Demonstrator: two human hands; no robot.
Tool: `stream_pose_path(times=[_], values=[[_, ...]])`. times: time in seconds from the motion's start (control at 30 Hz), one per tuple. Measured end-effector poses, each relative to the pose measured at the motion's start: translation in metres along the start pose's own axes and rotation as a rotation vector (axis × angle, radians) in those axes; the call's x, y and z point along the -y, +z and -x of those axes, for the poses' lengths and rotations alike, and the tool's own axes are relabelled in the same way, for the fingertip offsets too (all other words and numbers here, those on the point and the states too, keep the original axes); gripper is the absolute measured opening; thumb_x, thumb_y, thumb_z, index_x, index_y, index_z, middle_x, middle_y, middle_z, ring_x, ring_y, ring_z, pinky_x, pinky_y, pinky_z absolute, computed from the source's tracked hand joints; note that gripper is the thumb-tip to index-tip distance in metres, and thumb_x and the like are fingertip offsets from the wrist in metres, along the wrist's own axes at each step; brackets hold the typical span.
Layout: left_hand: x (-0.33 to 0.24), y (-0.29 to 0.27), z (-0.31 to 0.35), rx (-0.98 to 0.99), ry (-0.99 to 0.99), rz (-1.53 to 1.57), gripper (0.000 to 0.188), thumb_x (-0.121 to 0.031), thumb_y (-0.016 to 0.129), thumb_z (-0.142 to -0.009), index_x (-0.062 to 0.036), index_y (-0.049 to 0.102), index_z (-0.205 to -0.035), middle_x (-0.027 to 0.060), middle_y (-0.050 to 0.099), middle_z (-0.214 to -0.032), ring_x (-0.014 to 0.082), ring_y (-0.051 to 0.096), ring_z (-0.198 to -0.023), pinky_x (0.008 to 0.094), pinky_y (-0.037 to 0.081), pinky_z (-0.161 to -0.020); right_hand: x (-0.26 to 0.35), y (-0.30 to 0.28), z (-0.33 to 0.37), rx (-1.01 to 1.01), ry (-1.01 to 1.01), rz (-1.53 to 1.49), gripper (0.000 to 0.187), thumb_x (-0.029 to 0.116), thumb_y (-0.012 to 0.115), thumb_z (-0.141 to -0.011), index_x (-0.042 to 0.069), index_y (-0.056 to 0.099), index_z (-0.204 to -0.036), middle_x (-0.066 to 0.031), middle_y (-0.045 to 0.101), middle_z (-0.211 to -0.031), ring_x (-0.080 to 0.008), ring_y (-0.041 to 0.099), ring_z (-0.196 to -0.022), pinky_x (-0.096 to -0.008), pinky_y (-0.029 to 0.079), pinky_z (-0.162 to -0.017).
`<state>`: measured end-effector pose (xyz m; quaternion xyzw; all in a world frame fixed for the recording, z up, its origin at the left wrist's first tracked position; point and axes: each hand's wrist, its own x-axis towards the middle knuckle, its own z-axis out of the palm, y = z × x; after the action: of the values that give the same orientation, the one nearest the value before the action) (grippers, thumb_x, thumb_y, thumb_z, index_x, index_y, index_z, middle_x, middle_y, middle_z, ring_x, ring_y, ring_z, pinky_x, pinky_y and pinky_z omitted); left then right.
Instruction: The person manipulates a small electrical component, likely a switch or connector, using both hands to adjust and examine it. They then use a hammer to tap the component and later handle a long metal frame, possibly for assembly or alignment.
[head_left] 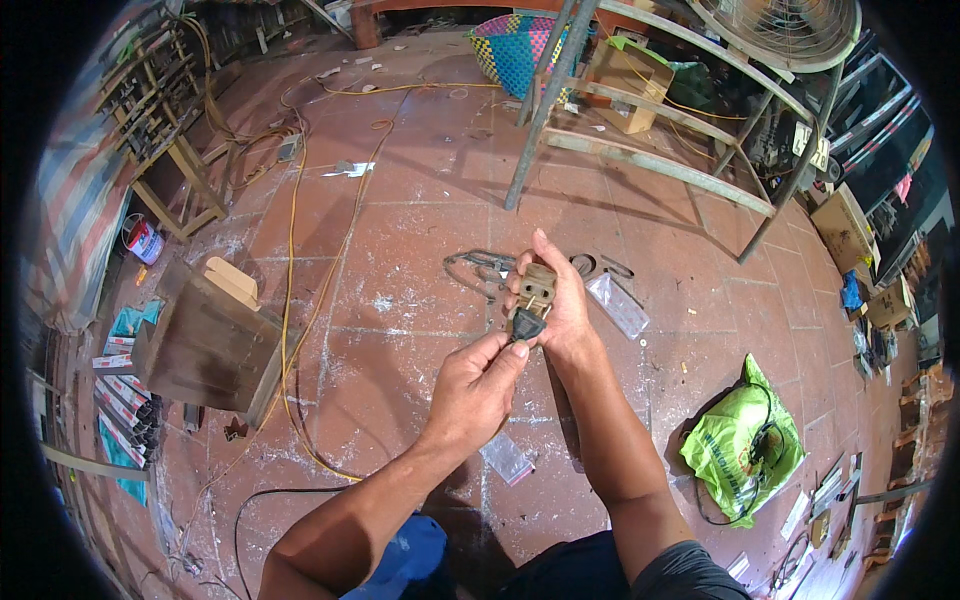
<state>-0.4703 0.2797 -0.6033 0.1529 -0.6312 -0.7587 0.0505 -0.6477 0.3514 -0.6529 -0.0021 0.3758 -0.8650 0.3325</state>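
Dusty floor tiles [420,250] lie beneath the brown socket [540,280], which the right hand [566,312] clamps between its fingers, while the left hand [474,388] pinches a black plug [527,323] just beside it that could knock askew if either hand tilts.

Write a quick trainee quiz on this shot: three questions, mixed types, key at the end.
1. Multiple choice: what does the left hand grip?
A) paint bucket
B) black plug
C) woven basket
2. True or false: the lime-green plastic bag lies on the floor to the right of the right hand.
3. Fill in: the right hand holds a brown ____ with round holes.

Key:
1. B
2. True
3. power socket
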Motion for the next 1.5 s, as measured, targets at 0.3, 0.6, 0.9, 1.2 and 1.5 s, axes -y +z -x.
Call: stream_pose_path(times=[0.3, 0.6, 0.9, 1.2, 1.5], values=[[0.001, -0.001, -0.001, 0.045, 0.03, -0.02, 0.031, -0.027, 0.059, -0.112, -0.0052, 0.062, -0.09, -0.0059, 0.048, -0.065, 0.0032, 0.045, -0.057, 0.0242, 0.037, -0.051, -0.005, -0.008, -0.004, 0.139, 0.173, -0.149, 0.045, 0.053, 0.062, -0.104, 0.017, 0.065, -0.078, -0.0041, 0.061, -0.064, -0.0236, 0.059, -0.053, -0.0374, 0.044, -0.046], [-0.003, -0.001, 0.001, 0.006, 0.018, -0.004, 0.032, -0.029, 0.061, -0.111, -0.0055, 0.065, -0.09, -0.0067, 0.048, -0.065, 0.0023, 0.044, -0.055, 0.0239, 0.036, -0.05, -0.003, -0.005, -0.003, 0.143, 0.073, -0.077, 0.045, 0.052, 0.061, -0.105, 0.016, 0.065, -0.078, -0.0062, 0.064, -0.065, -0.0242, 0.061, -0.051, -0.0378, 0.047, -0.045], [0.006, -0.003, -0.004, -0.135, 0.0, 0.021, 0.035, -0.032, 0.064, -0.109, 0.0007, 0.076, -0.102, -0.0085, 0.05, -0.068, 0.0023, 0.041, -0.061, 0.0246, 0.033, -0.052, -0.004, -0.006, -0.005, 0.091, -0.052, -0.027, 0.046, 0.05, 0.06, -0.106, 0.014, 0.06, -0.078, -0.0063, 0.059, -0.064, -0.0233, 0.059, -0.052, -0.0382, 0.051, -0.047], [0.004, 0.001, -0.004, -0.25, -0.001, -0.007, 0.034, -0.027, 0.065, -0.107, 0.0026, 0.075, -0.093, -0.0053, 0.053, -0.067, 0.0042, 0.044, -0.063, 0.0282, 0.037, -0.056, -0.013, 0.0, -0.004, -0.124, -0.276, 0.06, 0.046, 0.049, 0.06, -0.106, 0.011, 0.057, -0.079, -0.0076, 0.058, -0.068, -0.022, 0.059, -0.057, -0.0382, 0.053, -0.054], [0.008, -0.004, -0.009, -0.303, 0.07, -0.184, 0.035, -0.026, 0.068, -0.103, 0.0054, 0.073, -0.089, 0.0027, 0.056, -0.064, 0.0086, 0.049, -0.063, 0.0326, 0.042, -0.058, -0.021, 0.012, 0.011, -0.285, -0.469, 0.197, 0.055, 0.05, 0.051, -0.11, 0.006, 0.06, -0.079, -0.004, 0.06, -0.072, -0.0139, 0.054, -0.066, -0.0313, 0.045, -0.063]])
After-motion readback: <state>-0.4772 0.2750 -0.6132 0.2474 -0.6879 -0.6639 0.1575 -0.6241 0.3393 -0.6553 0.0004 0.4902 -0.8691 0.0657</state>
